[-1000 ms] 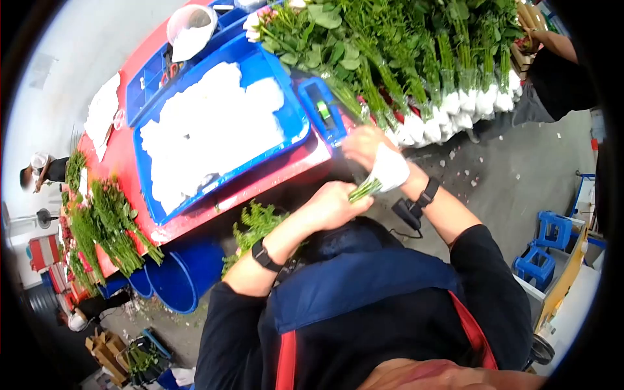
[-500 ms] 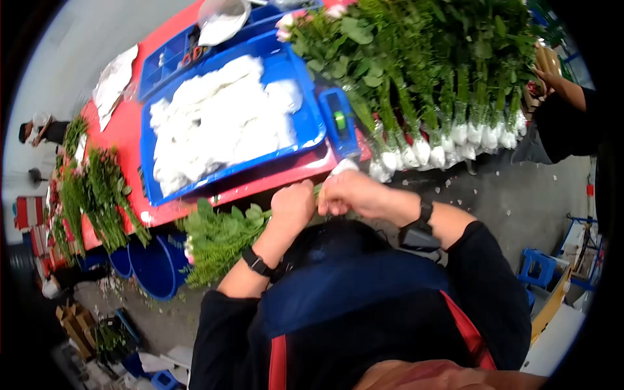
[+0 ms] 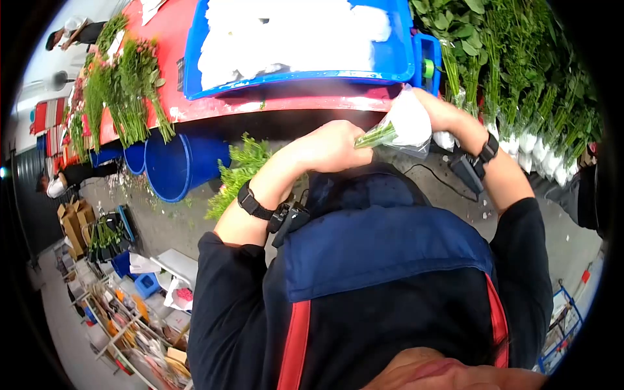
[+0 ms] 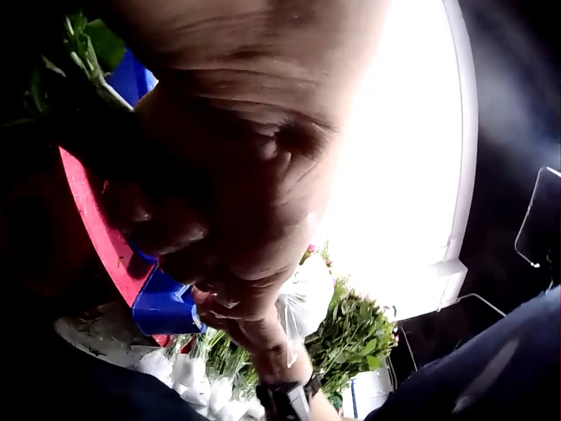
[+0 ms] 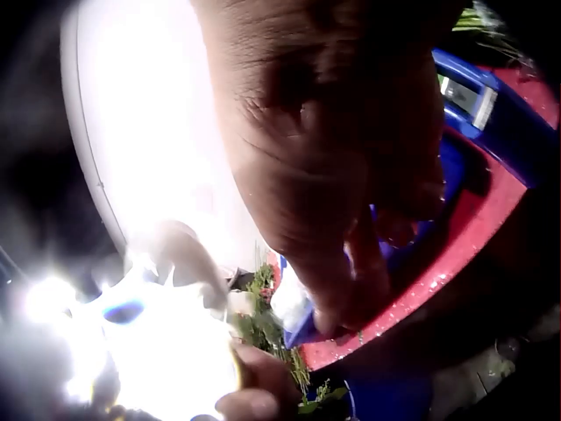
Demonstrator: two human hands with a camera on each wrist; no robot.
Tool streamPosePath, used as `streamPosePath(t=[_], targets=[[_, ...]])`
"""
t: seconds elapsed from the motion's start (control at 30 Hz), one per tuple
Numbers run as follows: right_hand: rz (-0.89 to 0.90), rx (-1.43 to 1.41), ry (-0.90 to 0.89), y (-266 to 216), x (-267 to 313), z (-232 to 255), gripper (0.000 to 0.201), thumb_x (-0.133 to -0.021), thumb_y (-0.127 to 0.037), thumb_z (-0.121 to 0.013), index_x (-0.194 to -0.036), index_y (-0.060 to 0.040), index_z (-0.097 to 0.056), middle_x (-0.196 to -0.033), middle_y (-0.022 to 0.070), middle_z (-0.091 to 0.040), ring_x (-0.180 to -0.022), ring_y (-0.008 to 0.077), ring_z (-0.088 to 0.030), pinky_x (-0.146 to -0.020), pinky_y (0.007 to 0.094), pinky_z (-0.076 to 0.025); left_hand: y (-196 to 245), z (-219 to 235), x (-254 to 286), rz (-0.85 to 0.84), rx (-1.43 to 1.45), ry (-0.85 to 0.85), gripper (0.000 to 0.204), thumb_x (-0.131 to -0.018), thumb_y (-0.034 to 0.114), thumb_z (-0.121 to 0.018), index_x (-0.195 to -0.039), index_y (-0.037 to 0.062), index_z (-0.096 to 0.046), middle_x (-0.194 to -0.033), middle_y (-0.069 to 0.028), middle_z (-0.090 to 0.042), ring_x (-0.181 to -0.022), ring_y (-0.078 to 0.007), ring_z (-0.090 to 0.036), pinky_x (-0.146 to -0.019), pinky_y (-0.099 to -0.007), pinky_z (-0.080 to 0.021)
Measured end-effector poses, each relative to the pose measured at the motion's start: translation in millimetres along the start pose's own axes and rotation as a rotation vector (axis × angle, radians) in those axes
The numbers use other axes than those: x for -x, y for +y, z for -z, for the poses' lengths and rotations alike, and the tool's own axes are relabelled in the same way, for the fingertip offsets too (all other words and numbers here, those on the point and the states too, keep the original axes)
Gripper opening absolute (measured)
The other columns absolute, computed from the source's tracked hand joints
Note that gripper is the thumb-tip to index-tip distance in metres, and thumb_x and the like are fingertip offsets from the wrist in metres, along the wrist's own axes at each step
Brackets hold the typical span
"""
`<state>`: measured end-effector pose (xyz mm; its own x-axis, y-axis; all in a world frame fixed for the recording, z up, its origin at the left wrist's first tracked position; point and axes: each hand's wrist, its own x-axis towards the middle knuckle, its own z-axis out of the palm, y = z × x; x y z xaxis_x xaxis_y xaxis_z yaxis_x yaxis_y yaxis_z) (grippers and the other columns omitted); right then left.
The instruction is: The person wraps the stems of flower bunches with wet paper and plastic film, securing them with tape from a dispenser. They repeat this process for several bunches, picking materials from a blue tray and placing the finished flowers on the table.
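Observation:
My left hand [image 3: 331, 145] grips a bunch of green stems [image 3: 377, 136], its leafy end [image 3: 244, 170] hanging out on the left below the forearm. A white wrap in clear plastic [image 3: 411, 121] covers the cut ends. At the wrap's upper edge my right hand [image 3: 434, 109] pinches the plastic, its fingertips partly hidden behind it. In the left wrist view my left hand [image 4: 237, 158] is dark and large, with the wrap [image 4: 307, 298] beyond. The right wrist view shows my right hand [image 5: 324, 158] with fingers pointing down and strong glare beside it.
A blue tray [image 3: 299, 79] of white material lies on the red table [image 3: 214, 110]. Wrapped bunches [image 3: 526, 144] line the right side, loose flowers [image 3: 133, 84] the left. Blue buckets [image 3: 170, 170] stand under the table edge; another person is at far left.
The view has shifted, so the table sits higher. Since half a second ago my hands have moved apart, and the wrap shows between them as it did a second ago.

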<state>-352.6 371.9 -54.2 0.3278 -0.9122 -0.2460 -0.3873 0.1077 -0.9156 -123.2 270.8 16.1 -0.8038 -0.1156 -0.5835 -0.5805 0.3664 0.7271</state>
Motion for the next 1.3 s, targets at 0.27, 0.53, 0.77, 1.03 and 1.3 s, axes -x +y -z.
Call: streamPosePath(t=[0.27, 0.53, 0.77, 1.03, 1.3], targets=[[-0.155, -0.524, 0.344, -43.3, 13.9, -83.5, 0.017, -0.087, -0.014, -0.064, -0.080, 0.0001, -0.070, -0.068, 0.0018, -0.065, -0.059, 0.0063, -0.057, -0.056, 0.0238, -0.048, -11.1, 0.6, -4.1, 0.153, -0.243, 0.359, 0.026, -0.076, 0.024, -0.059, -0.078, -0.0019, -0.064, -0.072, -0.0234, -0.062, -0.074, -0.0375, -0.065, -0.068, -0.0438, -0.051], [0.015, -0.157, 0.628, -76.9, 48.3, -56.6, 0.048, -0.082, -0.007, -0.065, -0.126, 0.0024, -0.050, -0.103, 0.0128, -0.063, -0.087, 0.0182, -0.062, -0.071, 0.0273, -0.048, 21.5, -5.3, -38.6, -0.137, -0.934, 0.406, 0.015, -0.076, 0.016, -0.059, -0.068, 0.0065, -0.066, -0.064, -0.0133, -0.065, -0.061, -0.0278, -0.067, -0.052, -0.0371, -0.053], [-0.276, 0.527, 0.864, -45.1, 77.0, -54.1, 0.012, -0.072, -0.006, -0.065, -0.084, -0.0064, -0.066, -0.084, 0.0140, -0.066, -0.079, 0.0338, -0.062, -0.074, 0.0424, -0.048, 105.3, -30.1, -85.3, -0.530, -1.142, 0.295, 0.011, -0.074, 0.016, -0.060, -0.074, 0.0122, -0.070, -0.076, -0.0052, -0.068, -0.081, -0.0240, -0.067, -0.074, -0.0464, -0.050], [-0.605, 0.724, 1.392, 74.4, 110.0, -6.8, 0.026, -0.090, -0.025, -0.060, -0.105, -0.0042, -0.063, -0.092, 0.0181, -0.066, -0.080, 0.0363, -0.062, -0.070, 0.0413, -0.049, 57.8, 26.0, -68.5, -1.033, -0.734, 0.723, 0.013, -0.073, 0.020, -0.063, -0.081, 0.0100, -0.063, -0.078, -0.0049, -0.060, -0.098, -0.0266, -0.058, -0.093, -0.0499, -0.037], [-1.021, 0.885, 0.891, 146.1, 108.3, 22.4, 0.046, -0.098, -0.040, -0.038, -0.114, -0.0007, -0.057, -0.096, 0.0265, -0.064, -0.085, 0.0466, -0.060, -0.073, 0.0514, -0.048, -217.0, 187.5, 52.8, -0.211, -0.117, 1.200, 0.019, -0.078, 0.015, -0.065, -0.093, 0.0023, -0.067, -0.087, -0.0172, -0.067, -0.085, -0.0317, -0.066, -0.074, -0.0371, -0.053]])
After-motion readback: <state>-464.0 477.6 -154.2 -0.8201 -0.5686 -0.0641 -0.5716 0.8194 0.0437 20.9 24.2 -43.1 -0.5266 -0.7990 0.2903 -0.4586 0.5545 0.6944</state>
